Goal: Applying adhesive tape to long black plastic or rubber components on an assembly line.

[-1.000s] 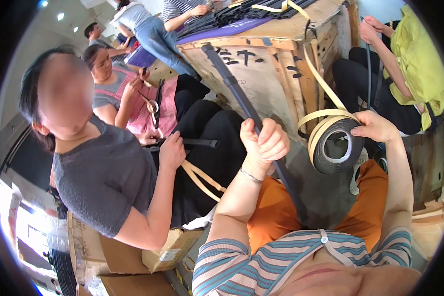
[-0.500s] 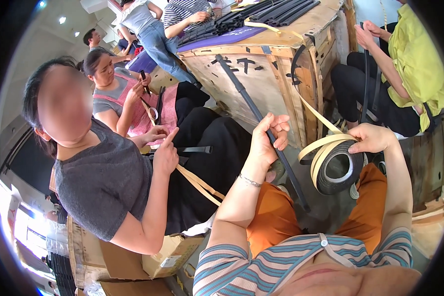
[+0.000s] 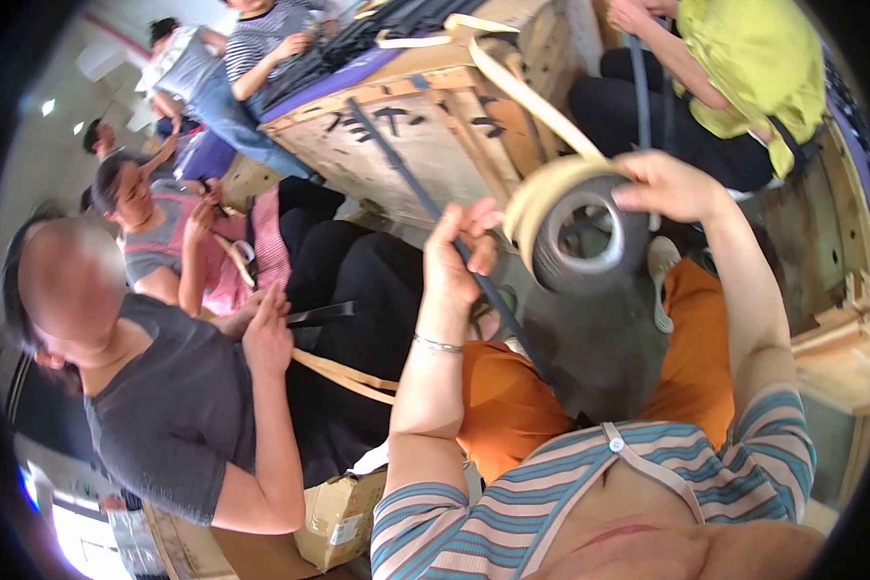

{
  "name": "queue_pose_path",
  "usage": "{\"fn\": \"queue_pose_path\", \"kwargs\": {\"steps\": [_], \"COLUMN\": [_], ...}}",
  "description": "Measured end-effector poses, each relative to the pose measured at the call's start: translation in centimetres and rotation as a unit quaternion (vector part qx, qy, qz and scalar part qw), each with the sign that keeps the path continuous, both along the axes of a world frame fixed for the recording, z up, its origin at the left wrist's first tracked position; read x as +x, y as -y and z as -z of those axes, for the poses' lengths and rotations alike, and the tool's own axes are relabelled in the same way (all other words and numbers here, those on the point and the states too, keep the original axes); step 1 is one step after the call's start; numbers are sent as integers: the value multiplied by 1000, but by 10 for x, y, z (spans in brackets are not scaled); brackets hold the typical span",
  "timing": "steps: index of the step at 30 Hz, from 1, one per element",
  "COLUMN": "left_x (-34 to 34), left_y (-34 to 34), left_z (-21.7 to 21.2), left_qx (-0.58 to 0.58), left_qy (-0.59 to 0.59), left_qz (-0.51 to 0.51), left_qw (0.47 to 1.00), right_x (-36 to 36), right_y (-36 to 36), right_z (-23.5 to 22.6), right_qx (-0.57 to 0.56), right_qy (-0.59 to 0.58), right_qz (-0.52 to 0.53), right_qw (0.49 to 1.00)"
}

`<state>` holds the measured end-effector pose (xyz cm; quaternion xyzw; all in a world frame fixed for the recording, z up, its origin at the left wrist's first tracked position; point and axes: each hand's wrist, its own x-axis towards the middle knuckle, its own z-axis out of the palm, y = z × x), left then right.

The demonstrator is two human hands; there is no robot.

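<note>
Sitting in a busy workroom with people all around a big pale wooden crate (image 3: pixel 425 145). Holding up a round roll of tan tape with a dark middle (image 3: pixel 575 227) in the right hand (image 3: pixel 667 184), fingers curled over the roll's top right edge. Letting a long flat tan tape strip (image 3: pixel 527 92) run from the roll up and left over the crate's top right corner. Gripping a long thin black rod (image 3: pixel 411 184) in the left hand (image 3: pixel 459 242), fingers closed around it just left of the roll. Leaning the rod from the crate's front face down past the left hand to the orange trousers (image 3: pixel 512 396). Wearing a thin bracelet (image 3: pixel 438 343) on the left wrist. Sitting at the left, a person in a dark grey shirt (image 3: pixel 169 416), pulling another tan strip (image 3: pixel 343 372) beside a black strip (image 3: pixel 319 312). Sitting at the top right, a person in a yellow-green shirt (image 3: pixel 754 58). Resting low down, a brown cardboard box (image 3: pixel 343 517).
</note>
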<state>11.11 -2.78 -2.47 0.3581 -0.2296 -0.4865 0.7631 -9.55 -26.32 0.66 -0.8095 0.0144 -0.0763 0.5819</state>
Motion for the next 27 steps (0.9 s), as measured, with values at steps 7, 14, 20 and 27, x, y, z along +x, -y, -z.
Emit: {"fn": "queue_pose_path", "kwargs": {"steps": [7, 14, 20, 27], "left_x": [-4, -12, -12, -18], "left_y": [-2, -8, -14, -20], "left_z": [-6, -11, -10, -15], "left_qx": [-26, -43, -42, -59], "left_qy": [-39, -36, -3, -21], "left_qz": [-37, -16, -21, -136], "left_qw": [998, 998, 999, 989], "right_x": [45, 53, 47, 36], "right_y": [7, -6, -12, -26], "right_z": [-50, -74, -77, -60], "right_qx": [35, 109, 84, 57], "right_qy": [106, 111, 102, 166], "right_qz": [102, 133, 99, 29], "right_qw": [989, 979, 986, 984]}}
